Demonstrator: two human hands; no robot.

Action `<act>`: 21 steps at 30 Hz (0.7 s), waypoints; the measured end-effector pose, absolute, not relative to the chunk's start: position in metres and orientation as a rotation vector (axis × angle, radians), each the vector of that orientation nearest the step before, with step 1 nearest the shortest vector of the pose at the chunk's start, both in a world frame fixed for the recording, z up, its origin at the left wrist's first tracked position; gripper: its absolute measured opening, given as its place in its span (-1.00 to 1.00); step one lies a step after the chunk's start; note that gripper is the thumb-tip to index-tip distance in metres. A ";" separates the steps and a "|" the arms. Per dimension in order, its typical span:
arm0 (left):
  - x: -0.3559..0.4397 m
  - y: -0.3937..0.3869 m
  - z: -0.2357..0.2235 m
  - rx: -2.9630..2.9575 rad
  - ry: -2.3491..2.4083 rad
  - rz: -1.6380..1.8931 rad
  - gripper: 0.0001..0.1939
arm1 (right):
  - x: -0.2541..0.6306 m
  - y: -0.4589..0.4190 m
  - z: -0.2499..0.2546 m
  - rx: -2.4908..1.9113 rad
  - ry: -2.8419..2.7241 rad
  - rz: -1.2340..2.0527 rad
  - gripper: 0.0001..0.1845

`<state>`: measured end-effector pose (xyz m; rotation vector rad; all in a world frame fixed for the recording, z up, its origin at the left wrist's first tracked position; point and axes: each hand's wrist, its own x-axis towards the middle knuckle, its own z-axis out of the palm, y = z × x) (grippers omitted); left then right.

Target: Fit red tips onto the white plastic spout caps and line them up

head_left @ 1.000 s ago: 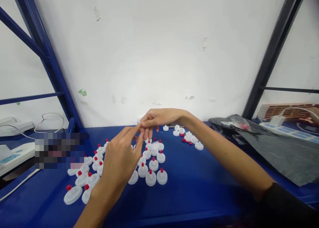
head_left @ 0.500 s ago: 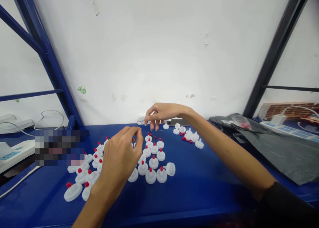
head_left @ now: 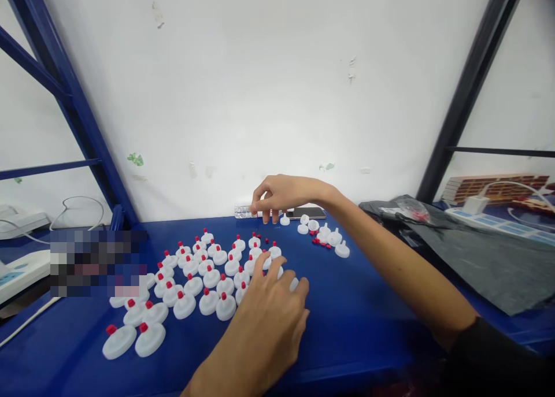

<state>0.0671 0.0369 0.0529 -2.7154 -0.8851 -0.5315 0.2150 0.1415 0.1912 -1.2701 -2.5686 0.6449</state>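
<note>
Left hand [head_left: 269, 307] has swung rightward since the earlier frame, fingers spread over a half-hidden white cap [head_left: 294, 284] at its one o'clock, long axis indiscernible; right hand [head_left: 278, 195], farther, at twelve, grip contents cannot be told.

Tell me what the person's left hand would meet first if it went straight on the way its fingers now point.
Most likely the red-tipped white cap just beyond the left hand, though depth is unclear from this one view and the hand might pass above it.
</note>
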 end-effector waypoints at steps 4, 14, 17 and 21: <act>0.075 0.051 0.033 -2.630 -0.797 -0.429 -0.78 | 0.218 0.146 0.190 -1.310 -2.549 0.608 -0.70; 0.047 0.050 0.081 -2.434 -0.880 -0.930 -0.60 | 0.222 0.179 0.162 -1.620 -2.525 0.249 -0.80; 0.022 0.061 0.096 -2.376 -0.963 -1.065 -0.66 | 0.218 0.195 0.142 -1.666 -2.560 0.289 -0.84; 0.001 0.073 0.106 -2.362 -1.040 -1.094 -0.69 | 0.212 0.207 0.121 -1.729 -2.622 0.381 -0.85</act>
